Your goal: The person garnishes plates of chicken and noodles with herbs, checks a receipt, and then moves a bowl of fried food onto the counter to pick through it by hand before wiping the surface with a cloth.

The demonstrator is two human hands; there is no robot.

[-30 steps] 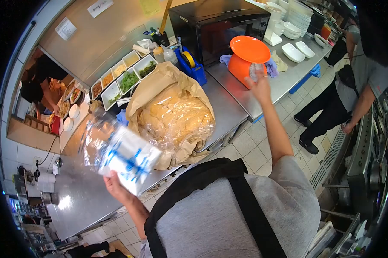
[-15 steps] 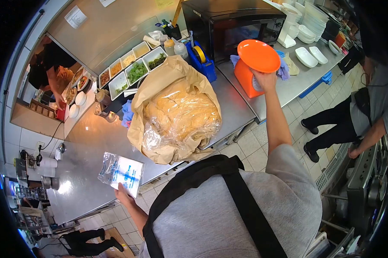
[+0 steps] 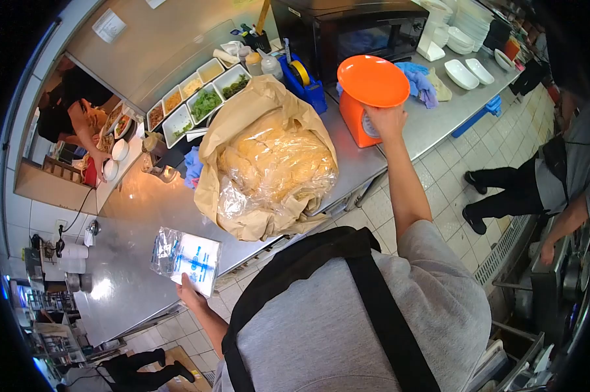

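My left hand (image 3: 189,291) grips the lower edge of a clear-wrapped packet of plastic bags (image 3: 198,260) with blue print, held over the counter's front edge. On the right, my right hand (image 3: 386,121) is closed on an orange kitchen scale (image 3: 355,117), just under its round pan (image 3: 373,80); my fingertips are partly hidden by the pan and body. Between my hands stands a large brown paper bag (image 3: 218,140), its top rolled open. Inside it lies a yellowish, crumb-like food (image 3: 269,153) in clear plastic.
White trays of toppings (image 3: 205,104), squeeze bottles (image 3: 269,65) and a blue tape dispenser (image 3: 313,91) line the back. A black microwave (image 3: 367,32) stands behind the scale, with cloths (image 3: 420,85) and white dishes (image 3: 461,74) to its right. Co-workers (image 3: 514,173) stand nearby.
My right hand and the orange scale have shifted left along the counter, towards the paper bag. The left hand keeps the packet in almost the same place.
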